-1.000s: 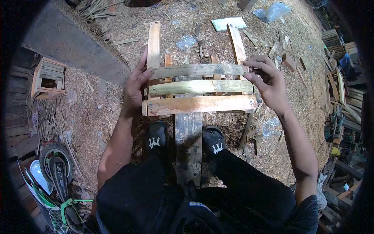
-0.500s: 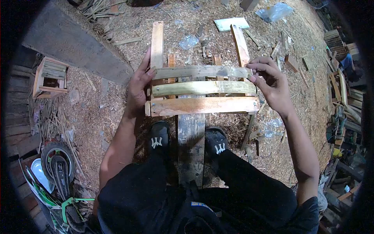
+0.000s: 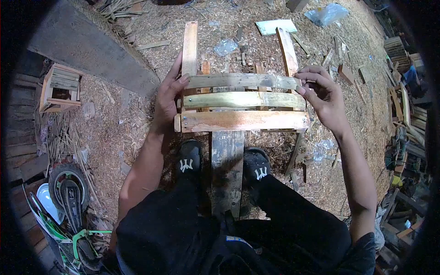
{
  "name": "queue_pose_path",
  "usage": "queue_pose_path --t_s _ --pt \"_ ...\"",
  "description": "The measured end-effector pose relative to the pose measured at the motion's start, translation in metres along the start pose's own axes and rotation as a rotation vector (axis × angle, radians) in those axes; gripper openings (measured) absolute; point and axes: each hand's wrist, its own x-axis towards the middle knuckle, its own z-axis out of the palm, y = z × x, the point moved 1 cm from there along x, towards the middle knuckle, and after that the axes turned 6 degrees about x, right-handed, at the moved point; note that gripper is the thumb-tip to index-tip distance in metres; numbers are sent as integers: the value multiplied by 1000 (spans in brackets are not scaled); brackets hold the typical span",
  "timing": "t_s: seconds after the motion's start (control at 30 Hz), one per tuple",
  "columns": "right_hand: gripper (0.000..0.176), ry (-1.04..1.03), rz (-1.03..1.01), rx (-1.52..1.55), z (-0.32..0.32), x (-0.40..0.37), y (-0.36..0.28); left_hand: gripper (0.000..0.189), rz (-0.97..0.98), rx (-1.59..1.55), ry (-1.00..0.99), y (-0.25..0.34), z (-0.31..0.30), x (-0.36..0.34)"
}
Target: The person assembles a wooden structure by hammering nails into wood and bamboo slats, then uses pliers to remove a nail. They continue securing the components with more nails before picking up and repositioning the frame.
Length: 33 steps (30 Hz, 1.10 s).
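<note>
A small wooden frame (image 3: 243, 121) lies across a narrow plank bench (image 3: 228, 174) in front of me. It has two long side rails pointing away from me and a reddish flat board screwed across its near end. Beyond that board run a curved yellowish bamboo slat (image 3: 224, 100) and a greyer bamboo slat (image 3: 243, 81). My left hand (image 3: 168, 98) grips the left rail, its thumb on the grey slat's left end. My right hand (image 3: 323, 94) pinches that slat's right end between thumb and fingers.
Wood chips and offcuts cover the ground. A small slatted wooden box (image 3: 62, 89) stands at the left, above a small wheel (image 3: 68, 190) with green parts. A pale board (image 3: 276, 27) and a plastic bag (image 3: 326, 14) lie at the far side. Stacked wood lines the right.
The whole view has shifted slightly, so the frame and bench appear a little further right and up. Both hands keep their places on the frame and slat.
</note>
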Motion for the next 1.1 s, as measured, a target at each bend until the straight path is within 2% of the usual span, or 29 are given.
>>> queue_pose_path --t_s 0.17,0.3,0.4,0.53,0.6,0.73,0.9,1.1 --pt "23 -13 -53 -37 0 6 2 68 -17 -97 11 -5 -5 4" --pt "23 -18 17 44 0 8 1 68 -22 -137 0 -2 -2 4" --pt "24 -48 -72 -60 0 9 3 67 -8 -116 25 -1 -4 4" --pt "25 -16 20 89 3 6 4 62 -67 -135 11 9 2 0" --pt "24 -25 53 136 2 5 5 59 69 -50 29 9 1 -3" --pt "24 -63 55 77 -4 6 10 56 63 27 8 12 2 -4" --pt "24 -58 96 196 -1 4 9 55 -55 -195 26 11 5 -1" --pt "24 -57 81 195 -1 3 11 56 -40 -196 13 14 9 -4"
